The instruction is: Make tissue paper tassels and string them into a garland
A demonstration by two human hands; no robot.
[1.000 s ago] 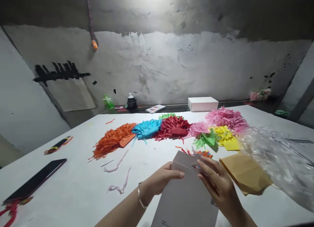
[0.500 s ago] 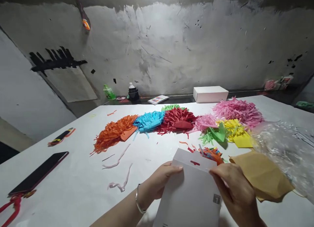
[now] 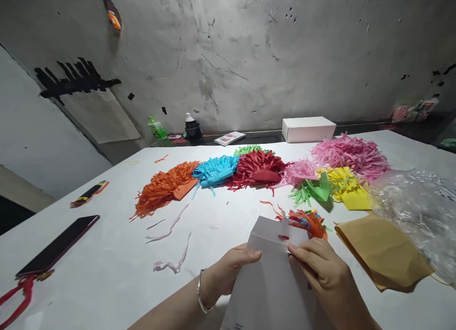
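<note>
A white flat box point(image 3: 265, 282) with a hang slot in its top tab stands tilted at the bottom centre. My left hand point(image 3: 235, 268), with a silver bangle at the wrist, grips the box's left edge, its thumb on the front. My right hand point(image 3: 322, 270) is closed, thumb and fingers pinched at the fold below the slot. Its fingers cover part of the box's right side. Just beyond the tab lies a small heap of mixed paper strips point(image 3: 309, 221), mostly orange. A brown paper piece point(image 3: 383, 251) is to the right of my right hand.
Fringed paper bunches in orange point(image 3: 167, 185), blue point(image 3: 217, 171), red point(image 3: 258, 168), pink point(image 3: 349, 156), green point(image 3: 313, 190) and yellow point(image 3: 351, 190) line the white table. Clear plastic point(image 3: 413, 216) lies right. A phone point(image 3: 59, 244) and box cutter point(image 3: 89, 193) lie left; a white carton point(image 3: 308, 129) stands behind.
My right hand has slid left along the box's fold, from its right corner toward the slot. My left hand keeps its hold. The view has tipped slightly down.
</note>
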